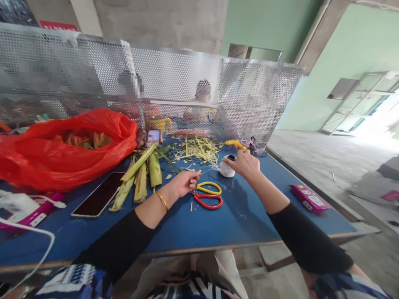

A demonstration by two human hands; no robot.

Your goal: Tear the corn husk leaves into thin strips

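Observation:
My left hand [188, 182], with a gold bangle at the wrist, is closed in a pinch on a thin white thread [205, 170]. A small pale bit shows at its fingertips. That thread runs toward a white spool [227, 169] standing on the table. My right hand [247, 164] is over the spool's right side, its thumb stretched apart from the fingers and close to the spool's top. Its other fingertips are partly hidden, near a yellow tool [236, 144]. Scissors with one yellow and one red handle loop [208, 202] lie beside my left hand, their blades hidden.
Cut green stalks [141, 182] and a phone [99, 195] lie left, near a red plastic bag [124, 137]. Pale shavings [199, 149] are heaped behind. A purple packet [309, 198] is at the right edge. A perforated metal screen [177, 74] stands behind the blue table [246, 228]; people sit beyond.

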